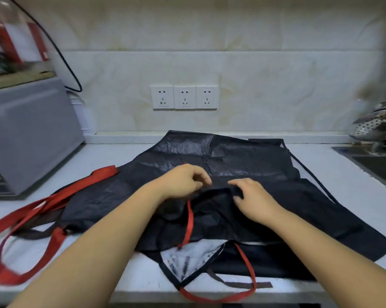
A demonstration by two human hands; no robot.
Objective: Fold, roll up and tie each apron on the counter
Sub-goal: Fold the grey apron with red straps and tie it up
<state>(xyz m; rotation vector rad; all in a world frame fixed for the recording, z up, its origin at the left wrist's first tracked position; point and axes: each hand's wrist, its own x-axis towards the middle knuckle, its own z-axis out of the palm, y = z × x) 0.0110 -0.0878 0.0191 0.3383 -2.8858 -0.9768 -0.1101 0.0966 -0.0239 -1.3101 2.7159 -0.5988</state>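
Observation:
Several dark aprons (227, 161) lie spread in a heap across the white counter (112, 156). Wide red straps (54, 203) trail off to the left, and a thin red strap (189, 221) runs down the middle toward the front edge. My left hand (183, 181) sits on the cloth at the centre with its fingers curled, seemingly pinching a fold. My right hand (252, 196) lies just right of it, and its fingertips grip the same raised dark fold (218, 191). Both forearms reach in from the bottom.
A grey appliance (29, 134) stands at the left, a black cable (63, 58) hanging behind it. Three wall sockets (184, 97) sit on the tiled backsplash. A sink (378, 165) with a perforated metal strainer (370, 127) is at the right.

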